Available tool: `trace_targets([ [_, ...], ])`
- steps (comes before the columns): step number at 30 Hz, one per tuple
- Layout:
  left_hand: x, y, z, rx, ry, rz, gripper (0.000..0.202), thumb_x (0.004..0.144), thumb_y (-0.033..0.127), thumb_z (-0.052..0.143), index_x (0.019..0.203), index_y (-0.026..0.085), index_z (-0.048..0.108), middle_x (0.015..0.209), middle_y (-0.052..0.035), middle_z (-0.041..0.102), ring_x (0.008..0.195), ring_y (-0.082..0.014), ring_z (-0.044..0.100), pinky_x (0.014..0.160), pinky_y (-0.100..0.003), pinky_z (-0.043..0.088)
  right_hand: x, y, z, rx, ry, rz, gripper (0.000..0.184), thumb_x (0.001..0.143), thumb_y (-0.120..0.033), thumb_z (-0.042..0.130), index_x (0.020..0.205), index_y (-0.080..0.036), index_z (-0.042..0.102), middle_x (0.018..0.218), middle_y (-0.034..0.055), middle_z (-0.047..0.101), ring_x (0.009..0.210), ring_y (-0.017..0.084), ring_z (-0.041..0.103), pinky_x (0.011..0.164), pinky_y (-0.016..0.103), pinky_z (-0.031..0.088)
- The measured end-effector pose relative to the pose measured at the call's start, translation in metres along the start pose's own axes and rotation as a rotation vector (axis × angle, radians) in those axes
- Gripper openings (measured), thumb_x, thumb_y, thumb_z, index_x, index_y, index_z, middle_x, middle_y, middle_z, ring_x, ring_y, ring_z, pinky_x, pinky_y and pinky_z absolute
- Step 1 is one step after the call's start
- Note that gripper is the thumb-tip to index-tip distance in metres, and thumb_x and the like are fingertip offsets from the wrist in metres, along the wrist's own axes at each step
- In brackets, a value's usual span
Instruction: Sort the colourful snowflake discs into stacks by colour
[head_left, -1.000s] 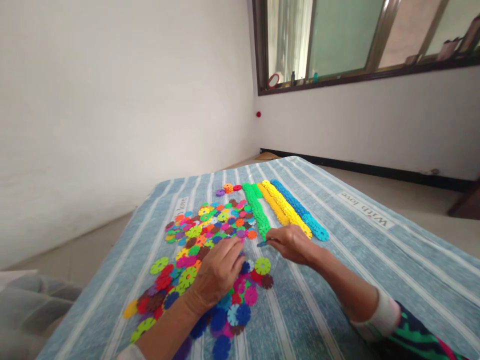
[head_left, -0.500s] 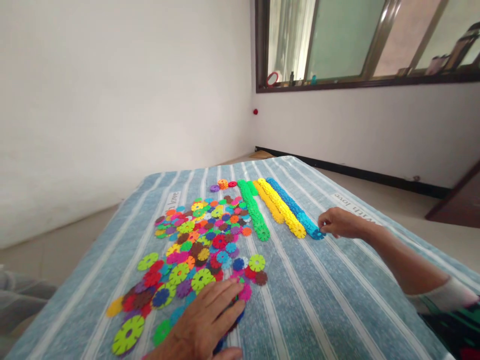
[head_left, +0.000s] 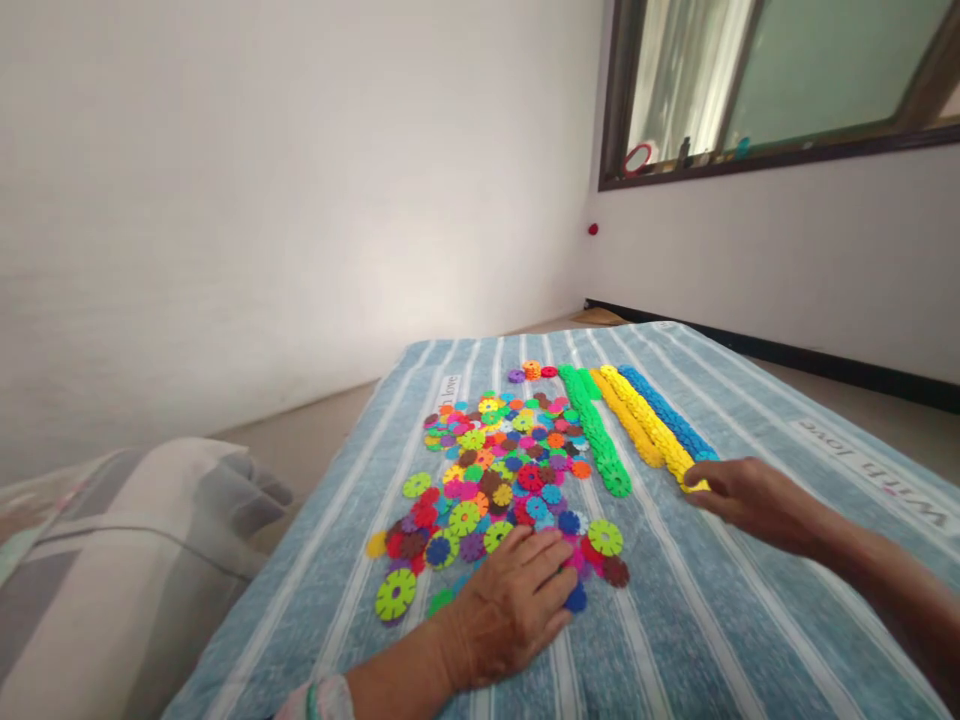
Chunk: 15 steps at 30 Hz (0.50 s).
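A pile of flat, many-coloured plastic snowflake discs [head_left: 499, 470] lies on a blue striped mattress [head_left: 697, 610]. My left hand [head_left: 510, 600] lies flat on the near edge of the pile, fingers spread over a few discs. Beside the pile run a green row of discs [head_left: 598, 438], a yellow row [head_left: 643, 428] and a blue row [head_left: 667, 412]. My right hand [head_left: 754, 497] rests at the near end of the yellow and blue rows, fingers loosely curled and touching them; it covers the blue row's end.
A grey and white pillow [head_left: 112, 560] lies at the left edge of the mattress. White walls stand behind, with a window sill [head_left: 750, 160] holding small items at the upper right. "With love" labels [head_left: 874, 470] are printed on the cover.
The view has swung left. My right hand went from the pile's middle to the near end of the blue row. My left hand slid back to the pile's near edge.
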<state>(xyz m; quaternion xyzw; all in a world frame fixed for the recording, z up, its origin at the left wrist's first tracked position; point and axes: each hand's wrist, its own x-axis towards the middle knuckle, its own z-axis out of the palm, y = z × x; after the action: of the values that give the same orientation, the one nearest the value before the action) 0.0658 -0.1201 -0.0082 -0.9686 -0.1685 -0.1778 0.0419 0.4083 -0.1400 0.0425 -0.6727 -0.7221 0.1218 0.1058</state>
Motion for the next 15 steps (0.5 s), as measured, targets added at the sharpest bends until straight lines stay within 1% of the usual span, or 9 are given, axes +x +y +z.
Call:
trace_targets([
  [2,0.001,-0.002,0.003,0.027,0.017,-0.019,0.033,0.090,0.034,0.051,0.118,0.018,0.058,0.123,-0.0105,0.063,0.121,-0.0240,0.052,0.104,-0.045,0.037,0.002,-0.031,0.012,0.040,-0.025,-0.090,0.025,0.087,-0.032,0.048,0.096,-0.023,0.070,0.078,0.0032,0.071,0.066,0.017,0.064,0.061,0.025,0.040],
  [4,0.002,-0.003,0.003,0.045,0.029,-0.038,0.034,0.090,0.036,0.051,0.117,0.017,0.058,0.119,-0.0109,0.064,0.117,-0.0243,0.054,0.101,-0.044,0.040,0.006,-0.062,0.023,0.062,-0.056,-0.151,0.024,0.087,-0.032,0.048,0.092,-0.023,0.070,0.072,0.0024,0.070,0.063,0.017,0.063,0.059,0.024,0.039],
  [6,0.002,-0.005,0.000,0.044,0.038,-0.053,0.035,0.090,0.038,0.051,0.116,0.017,0.058,0.116,-0.0109,0.065,0.113,-0.0247,0.056,0.097,-0.044,0.042,0.009,-0.087,0.033,0.115,-0.116,-0.208,0.024,0.087,-0.027,0.046,0.080,-0.021,0.068,0.063,0.0008,0.068,0.057,0.015,0.061,0.057,0.023,0.038],
  [8,0.001,-0.010,-0.006,0.027,0.050,-0.072,0.032,0.090,0.038,0.050,0.111,0.017,0.060,0.111,-0.0103,0.067,0.108,-0.0238,0.058,0.094,-0.041,0.045,0.013,-0.104,0.042,0.160,-0.168,-0.249,0.026,0.088,-0.023,0.043,0.071,-0.020,0.063,0.054,-0.0009,0.065,0.053,0.013,0.059,0.056,0.021,0.037],
  [10,-0.001,-0.019,-0.014,0.010,0.071,-0.114,0.027,0.091,0.036,0.048,0.103,0.016,0.062,0.106,-0.0097,0.067,0.104,-0.0217,0.060,0.091,-0.038,0.046,0.016,-0.112,0.050,0.150,-0.183,-0.268,0.026,0.089,-0.024,0.043,0.070,-0.020,0.061,0.049,-0.0019,0.062,0.050,0.013,0.058,0.055,0.021,0.037],
  [12,-0.005,-0.031,-0.021,0.002,0.106,-0.193,0.022,0.092,0.032,0.048,0.098,0.016,0.062,0.100,-0.0090,0.068,0.100,-0.0201,0.060,0.090,-0.036,0.047,0.020,-0.114,0.059,0.099,-0.174,-0.271,0.025,0.090,-0.027,0.044,0.075,-0.021,0.063,0.046,-0.0023,0.058,0.049,0.014,0.058,0.056,0.022,0.037],
  [13,-0.007,-0.039,-0.024,-0.002,0.124,-0.239,0.021,0.091,0.031,0.048,0.096,0.016,0.062,0.098,-0.0086,0.068,0.099,-0.0198,0.061,0.090,-0.036,0.047,0.021,-0.113,0.064,0.079,-0.164,-0.270,0.025,0.091,-0.028,0.043,0.078,-0.021,0.064,0.046,-0.0020,0.058,0.050,0.014,0.059,0.057,0.023,0.037],
  [15,-0.013,-0.056,-0.028,-0.013,0.156,-0.327,0.018,0.090,0.029,0.049,0.093,0.017,0.062,0.095,-0.0079,0.069,0.096,-0.0194,0.062,0.089,-0.035,0.048,0.023,-0.110,0.074,0.057,-0.127,-0.269,0.027,0.092,-0.030,0.041,0.085,-0.022,0.066,0.053,-0.0003,0.062,0.056,0.016,0.062,0.058,0.024,0.038],
])
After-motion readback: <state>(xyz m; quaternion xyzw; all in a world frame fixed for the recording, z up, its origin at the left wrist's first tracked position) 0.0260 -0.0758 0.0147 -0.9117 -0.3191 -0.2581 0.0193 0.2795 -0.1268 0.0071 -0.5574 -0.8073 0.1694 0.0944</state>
